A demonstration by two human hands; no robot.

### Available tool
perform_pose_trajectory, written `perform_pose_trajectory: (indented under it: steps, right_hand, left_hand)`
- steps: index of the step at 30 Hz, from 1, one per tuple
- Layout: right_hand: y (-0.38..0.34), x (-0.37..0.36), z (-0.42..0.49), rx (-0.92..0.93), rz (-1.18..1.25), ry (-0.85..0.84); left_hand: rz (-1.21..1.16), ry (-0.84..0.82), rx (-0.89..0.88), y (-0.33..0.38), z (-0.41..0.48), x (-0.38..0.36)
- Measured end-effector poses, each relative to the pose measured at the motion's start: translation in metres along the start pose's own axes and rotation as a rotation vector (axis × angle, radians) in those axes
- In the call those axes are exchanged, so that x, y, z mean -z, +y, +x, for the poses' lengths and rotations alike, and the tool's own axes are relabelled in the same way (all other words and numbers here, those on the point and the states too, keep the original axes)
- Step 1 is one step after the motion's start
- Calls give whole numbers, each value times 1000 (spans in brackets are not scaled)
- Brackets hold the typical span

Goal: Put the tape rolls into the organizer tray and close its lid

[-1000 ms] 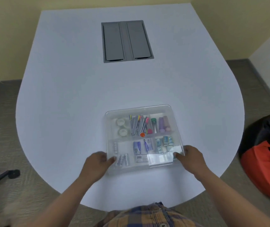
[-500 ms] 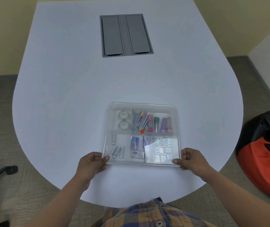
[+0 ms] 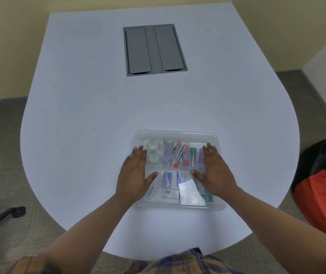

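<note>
The upper and left parts of the table (image 3: 83,107) are left bare, broken only by a flush grey hatch (image 3: 155,50) at upper centre. The lower centre is occupied by the closed organizer tray (image 3: 178,133), covered by both flat hands.

walls yellow | floor grey carpet (image 3: 9,159) | table (image 3: 98,95) white | beanbag (image 3: 324,186) red-black

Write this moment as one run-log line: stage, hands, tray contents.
stage: pressing lid shut | left hand: flat on lid | right hand: flat on lid | tape rolls: inside organizer tray, far-left compartment
</note>
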State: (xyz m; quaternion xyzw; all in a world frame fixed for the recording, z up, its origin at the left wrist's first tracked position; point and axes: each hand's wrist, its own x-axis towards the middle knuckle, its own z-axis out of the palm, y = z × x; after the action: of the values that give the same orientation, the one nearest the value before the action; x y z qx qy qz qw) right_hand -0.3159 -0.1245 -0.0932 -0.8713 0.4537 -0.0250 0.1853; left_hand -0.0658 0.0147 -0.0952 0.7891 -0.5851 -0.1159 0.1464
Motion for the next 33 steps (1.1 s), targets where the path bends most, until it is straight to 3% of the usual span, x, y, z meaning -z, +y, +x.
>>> perform_pose_trajectory:
  steps: [4, 11, 20, 27, 33]
  right_hand:
    - [-9, -13, -5, 0, -91, -1]
    - [-6, -25, -8, -17, -178, 44]
    - [-5, -28, -7, -32, -214, 4]
    - [-10, -12, -5, -13, -201, -84]
    - [-13, 25, 18, 58, -189, -41]
  left_hand:
    - [85, -143, -50, 3, 6, -17]
    - [180, -79, -49, 1, 3, -28]
    - [219, -112, -34, 2, 4, -29]
    - [216, -189, -23, 7, 6, -16]
    - [217, -99, -65, 12, 25, 18]
